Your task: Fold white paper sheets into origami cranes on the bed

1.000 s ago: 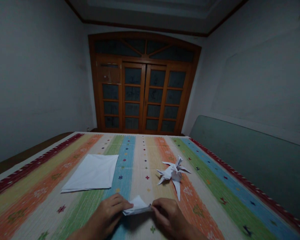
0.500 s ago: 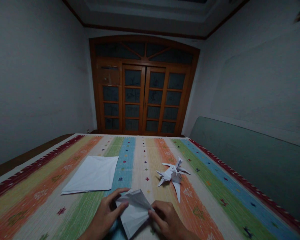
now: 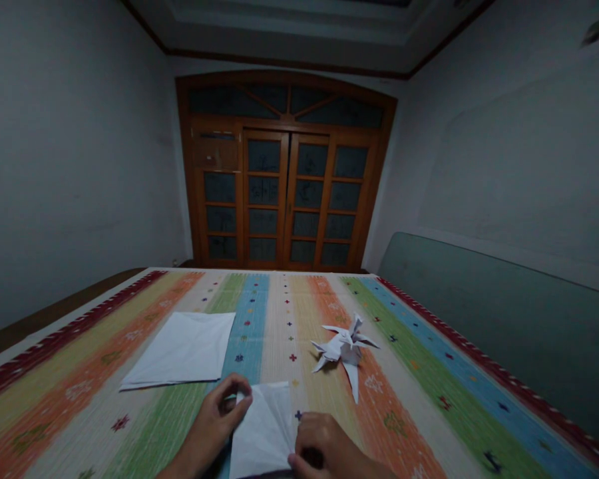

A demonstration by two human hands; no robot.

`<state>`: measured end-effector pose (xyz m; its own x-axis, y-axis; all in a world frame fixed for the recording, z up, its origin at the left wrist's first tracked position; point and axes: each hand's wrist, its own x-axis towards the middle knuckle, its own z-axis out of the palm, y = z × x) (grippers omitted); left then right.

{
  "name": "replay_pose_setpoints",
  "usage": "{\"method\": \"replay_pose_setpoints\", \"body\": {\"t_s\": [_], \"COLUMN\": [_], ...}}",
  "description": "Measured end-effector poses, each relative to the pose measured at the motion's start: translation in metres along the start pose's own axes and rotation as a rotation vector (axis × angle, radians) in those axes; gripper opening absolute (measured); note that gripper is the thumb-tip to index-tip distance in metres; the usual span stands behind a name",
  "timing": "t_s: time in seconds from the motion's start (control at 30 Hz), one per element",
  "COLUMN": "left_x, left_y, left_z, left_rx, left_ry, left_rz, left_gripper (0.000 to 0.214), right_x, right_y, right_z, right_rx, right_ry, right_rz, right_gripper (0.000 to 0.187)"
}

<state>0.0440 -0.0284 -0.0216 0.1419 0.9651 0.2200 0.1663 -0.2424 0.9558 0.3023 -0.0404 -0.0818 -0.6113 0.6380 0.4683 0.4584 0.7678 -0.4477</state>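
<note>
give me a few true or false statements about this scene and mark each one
1. The right hand holds scissors. False: it is at the edge of a white sheet, and no scissors are in view.
2. The left hand is at the opposite side of that sheet from the right hand. True.
3. A paper bird stands on the striped cloth, apart from both hands. True.
4. The wooden doors at the far end stand wide open. False: they are shut.
</note>
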Motion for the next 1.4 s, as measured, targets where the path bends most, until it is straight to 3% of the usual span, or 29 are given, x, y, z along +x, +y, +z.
{"method": "replay_pose_setpoints", "body": {"t_s": [0.13, 0.27, 0.43, 0.6, 0.8, 0.97, 1.2, 1.4], "left_x": [-0.001, -0.004, -0.012, -0.021, -0.026, -0.024, -0.023, -0.02], "left_y": [0.003, -0.005, -0.017, -0.004, 0.006, -0.001, -0.019, -0.019], "left_z": [-0.002, -0.001, 0.001, 0.002, 0.002, 0.0, -0.003, -0.003], "left_rx": [0.277, 0.466, 0.634, 0.68, 0.67, 0.636, 0.619, 0.481], "left_ry": [-0.059, -0.091, -0.057, -0.271, -0.346, -0.336, -0.237, -0.216], "left_rz": [0.078, 0.191, 0.349, 0.5, 0.465, 0.441, 0.378, 0.361], "left_gripper": [0.021, 0.018, 0.025, 0.023, 0.043, 0.025, 0.075, 0.054], "right_x": [-0.003, -0.001, 0.006, 0.009, 0.01, 0.012, 0.008, 0.004], "right_y": [0.003, -0.001, -0.012, -0.016, -0.02, -0.023, -0.019, -0.021], "right_z": [0.003, -0.001, -0.012, -0.019, -0.022, -0.024, -0.021, -0.022], "right_rx": [-0.041, -0.096, -0.04, -0.051, -0.033, -0.025, -0.061, -0.074], "right_ry": [-0.068, -0.024, 0.079, 0.055, 0.063, 0.089, 0.04, 0.068], "right_rz": [-0.05, -0.085, -0.131, -0.115, -0.119, -0.107, -0.072, 0.118], "right_gripper": [0.038, 0.04, 0.009, 0.012, 0.02, 0.022, 0.032, 0.029]}}
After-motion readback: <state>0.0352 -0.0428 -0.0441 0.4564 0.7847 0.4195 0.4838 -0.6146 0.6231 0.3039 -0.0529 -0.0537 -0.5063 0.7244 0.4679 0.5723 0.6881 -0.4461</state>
